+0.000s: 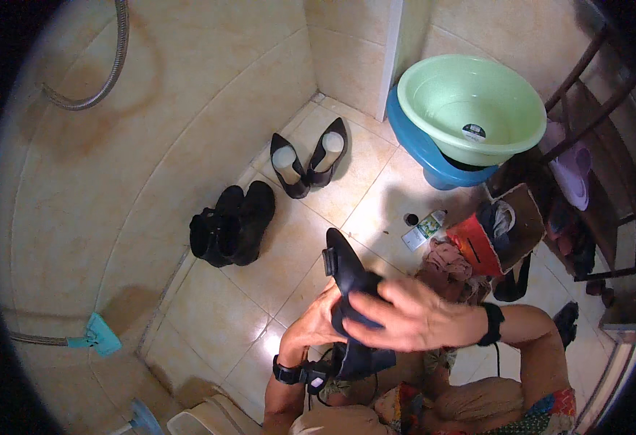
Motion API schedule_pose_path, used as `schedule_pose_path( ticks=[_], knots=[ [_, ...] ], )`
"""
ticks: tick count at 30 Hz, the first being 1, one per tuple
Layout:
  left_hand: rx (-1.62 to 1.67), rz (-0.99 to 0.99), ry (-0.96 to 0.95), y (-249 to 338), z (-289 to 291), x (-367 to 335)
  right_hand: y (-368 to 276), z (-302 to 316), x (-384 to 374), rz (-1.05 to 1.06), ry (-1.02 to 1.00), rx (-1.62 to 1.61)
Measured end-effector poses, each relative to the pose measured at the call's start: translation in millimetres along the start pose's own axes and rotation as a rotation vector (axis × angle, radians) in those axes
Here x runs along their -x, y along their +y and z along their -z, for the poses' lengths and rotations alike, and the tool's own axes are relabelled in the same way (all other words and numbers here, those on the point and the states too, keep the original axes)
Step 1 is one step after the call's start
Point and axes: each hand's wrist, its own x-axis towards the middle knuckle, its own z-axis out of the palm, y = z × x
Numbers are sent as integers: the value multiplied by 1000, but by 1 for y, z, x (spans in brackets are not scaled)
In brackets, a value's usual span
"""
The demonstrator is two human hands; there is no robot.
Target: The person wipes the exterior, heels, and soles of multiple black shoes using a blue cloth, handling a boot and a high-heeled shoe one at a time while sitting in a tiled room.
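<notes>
Hands meet over a black shoe held above the tiled floor. Right hand lies across it with fingers spread and curled around it; left hand cups it from below, its fingers mostly hidden, probably wrapped around. Black boots and black heels stand by the wall, near stacked basins.

Tile floor: black boots at 9 o'clock, black heels at 11, stacked basins at 1, cardboard box plus rags at 3.
</notes>
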Motion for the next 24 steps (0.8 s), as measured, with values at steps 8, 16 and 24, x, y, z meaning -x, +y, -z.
schedule_pose_path(
  ticks=[8, 16, 24],
  knots=[
    [-212, -226, 110, 21, -6, 7, -9, 19, -10, 109, 78, 77],
    [-300, -228, 83, 52, -26, 7, 35, 32, -26, -195, 74, 93],
    [-495, -177, 1, 50, -28, 7, 33, 32, -25, -144, -87, 181]
  ],
)
